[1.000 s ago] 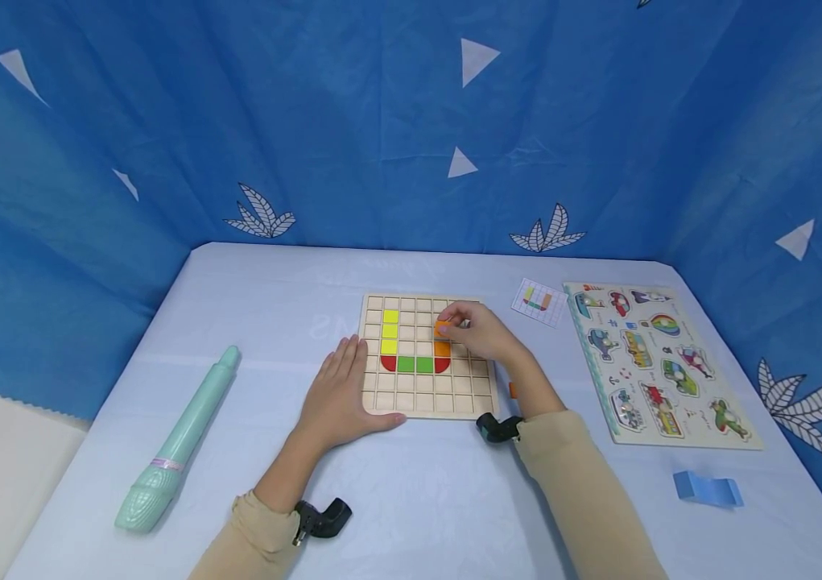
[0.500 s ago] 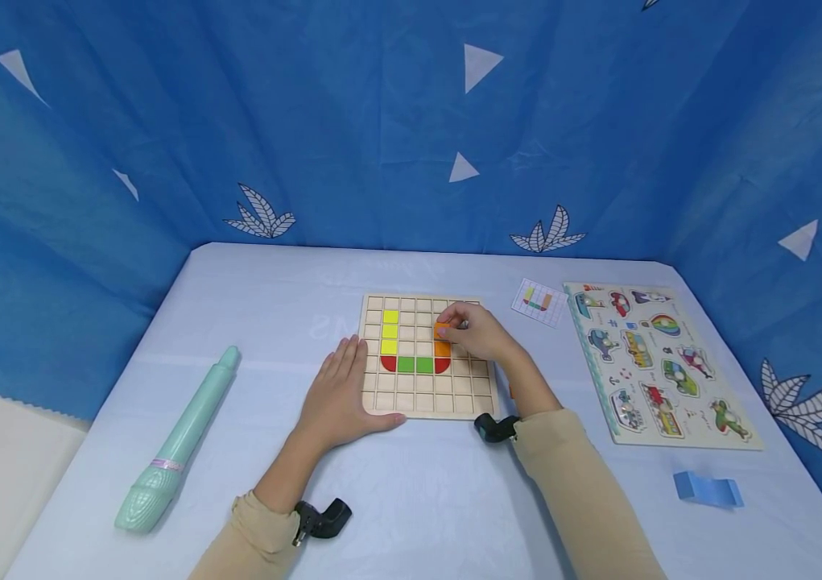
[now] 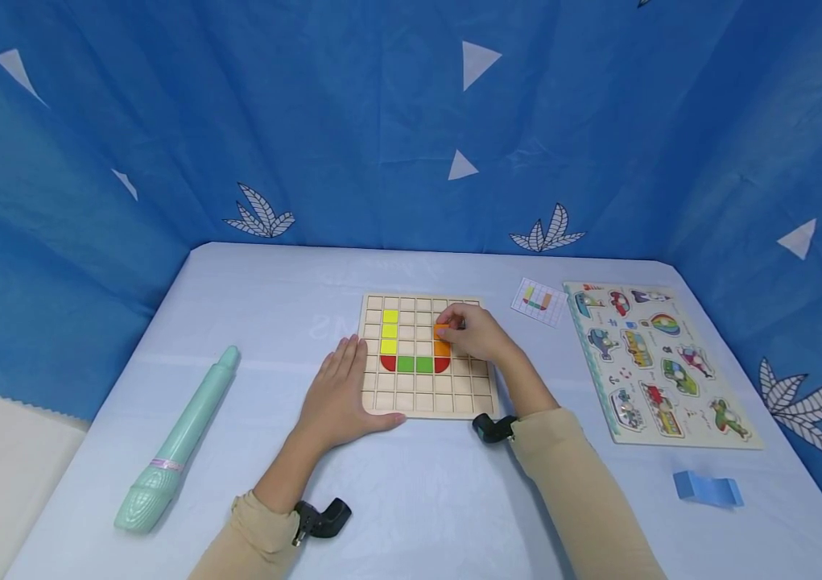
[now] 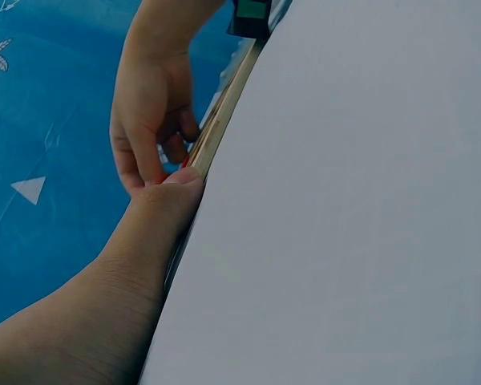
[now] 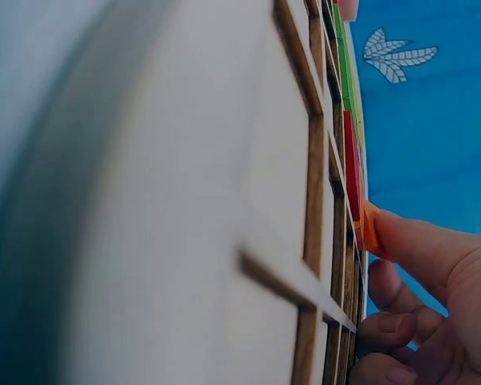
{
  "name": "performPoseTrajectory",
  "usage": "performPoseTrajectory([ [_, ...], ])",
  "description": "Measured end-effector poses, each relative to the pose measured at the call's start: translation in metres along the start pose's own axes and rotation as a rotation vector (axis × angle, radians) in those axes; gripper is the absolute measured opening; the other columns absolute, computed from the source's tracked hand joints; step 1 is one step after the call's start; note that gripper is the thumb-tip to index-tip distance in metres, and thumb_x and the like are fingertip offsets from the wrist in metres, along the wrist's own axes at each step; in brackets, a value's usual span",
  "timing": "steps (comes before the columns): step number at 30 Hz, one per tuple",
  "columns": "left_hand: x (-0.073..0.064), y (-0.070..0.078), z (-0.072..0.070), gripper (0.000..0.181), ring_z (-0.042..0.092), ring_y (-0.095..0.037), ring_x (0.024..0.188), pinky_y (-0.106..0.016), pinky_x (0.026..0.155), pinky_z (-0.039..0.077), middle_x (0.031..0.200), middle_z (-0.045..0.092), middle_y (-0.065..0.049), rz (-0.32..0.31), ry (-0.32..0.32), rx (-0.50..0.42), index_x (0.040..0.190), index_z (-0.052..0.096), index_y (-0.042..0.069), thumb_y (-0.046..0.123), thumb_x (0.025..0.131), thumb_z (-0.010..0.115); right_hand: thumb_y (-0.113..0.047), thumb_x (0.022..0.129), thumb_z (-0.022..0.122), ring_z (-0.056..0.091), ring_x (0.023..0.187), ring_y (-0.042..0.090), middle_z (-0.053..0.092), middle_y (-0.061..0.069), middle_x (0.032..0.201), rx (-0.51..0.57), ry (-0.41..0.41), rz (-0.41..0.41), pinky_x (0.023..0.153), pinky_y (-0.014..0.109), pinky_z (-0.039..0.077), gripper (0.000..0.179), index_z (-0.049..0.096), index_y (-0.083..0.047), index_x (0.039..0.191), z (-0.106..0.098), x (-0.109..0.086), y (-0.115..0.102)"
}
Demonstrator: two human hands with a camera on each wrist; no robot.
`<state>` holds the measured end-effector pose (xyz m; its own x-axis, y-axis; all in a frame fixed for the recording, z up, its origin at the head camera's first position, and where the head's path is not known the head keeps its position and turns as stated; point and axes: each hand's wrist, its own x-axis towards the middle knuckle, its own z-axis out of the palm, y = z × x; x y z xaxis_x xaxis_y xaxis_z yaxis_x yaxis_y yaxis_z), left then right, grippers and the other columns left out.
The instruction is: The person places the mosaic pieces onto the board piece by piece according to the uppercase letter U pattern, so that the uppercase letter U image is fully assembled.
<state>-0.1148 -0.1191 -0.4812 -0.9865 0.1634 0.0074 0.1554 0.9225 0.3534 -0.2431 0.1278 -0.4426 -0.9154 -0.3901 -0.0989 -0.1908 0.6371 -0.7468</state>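
A wooden grid board [image 3: 464, 404] lies on the table, with coloured tiles forming a U in its cells. Yellow tiles [image 3: 390, 331] run up the left side. Two green tiles [image 3: 415, 365] make the base, between red rounded corner tiles [image 3: 443, 366]. My right hand [image 3: 481, 332] pinches an orange square tile [image 3: 441, 331] low over the right column, just beyond another orange tile [image 3: 442, 350]. In the right wrist view the thumb is against that orange tile [image 5: 372, 226]. My left hand [image 3: 338, 399] rests with straight fingers along the board's left edge, its thumb at the front edge.
A small pattern card [image 3: 539, 302] with a similar U lies behind and right of the board. Further right is a picture puzzle board [image 3: 660, 362], with a blue curved block [image 3: 708, 490] in front of it. A green toy microphone [image 3: 182, 443] lies at left.
My right hand has come slightly lower and nearer with the orange tile, which now sits closer to the board. An orange piece beside the right wrist is now hidden by the arm. The left hand stays put.
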Motion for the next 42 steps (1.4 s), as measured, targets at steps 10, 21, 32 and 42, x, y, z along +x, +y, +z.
performPoseTrajectory([
  [10, 0.000, 0.000, 0.001, 0.133, 0.005, -0.026, 0.157, -0.048, 0.126, 0.015, 0.168, 0.008, -0.010, 0.005, 0.006, 0.001, 0.159, 0.012, 0.005, 0.090, 0.067, 0.054, -0.021, 0.094, 0.068, 0.051, 0.080, 0.021, 0.056, 0.003, 0.082, -0.014, 0.011, 0.004, 0.071, 0.032, 0.041, 0.008, 0.071, -0.016, 0.099, 0.001, 0.000, 0.000],
  [21, 0.001, -0.001, 0.002, 0.133, 0.005, -0.026, 0.157, -0.048, 0.126, 0.016, 0.168, 0.008, -0.011, 0.003, 0.012, 0.005, 0.159, 0.012, 0.005, 0.091, 0.067, 0.054, -0.021, 0.092, 0.072, 0.057, 0.087, 0.020, 0.070, 0.004, 0.096, -0.028, 0.028, 0.046, 0.076, 0.030, 0.049, 0.018, 0.078, -0.014, 0.108, 0.001, 0.000, -0.001],
  [32, -0.001, 0.001, 0.001, 0.133, 0.005, -0.026, 0.157, -0.048, 0.126, 0.016, 0.168, 0.009, -0.011, 0.003, 0.016, -0.003, 0.159, 0.012, 0.005, 0.089, 0.067, 0.056, -0.022, 0.094, 0.069, 0.056, 0.086, 0.020, 0.068, 0.005, 0.093, -0.039, 0.031, 0.022, 0.076, 0.030, 0.048, 0.021, 0.075, -0.012, 0.111, 0.000, -0.003, 0.000],
  [42, -0.002, 0.003, -0.002, 0.133, 0.006, -0.027, 0.157, -0.049, 0.125, 0.016, 0.168, 0.009, -0.012, 0.003, 0.018, 0.005, 0.159, 0.012, 0.003, 0.089, 0.067, 0.056, -0.028, 0.096, 0.066, 0.055, 0.082, 0.024, 0.062, 0.007, 0.100, 0.016, 0.068, 0.055, 0.064, 0.029, 0.048, 0.028, 0.069, -0.016, 0.121, -0.018, -0.024, -0.003],
])
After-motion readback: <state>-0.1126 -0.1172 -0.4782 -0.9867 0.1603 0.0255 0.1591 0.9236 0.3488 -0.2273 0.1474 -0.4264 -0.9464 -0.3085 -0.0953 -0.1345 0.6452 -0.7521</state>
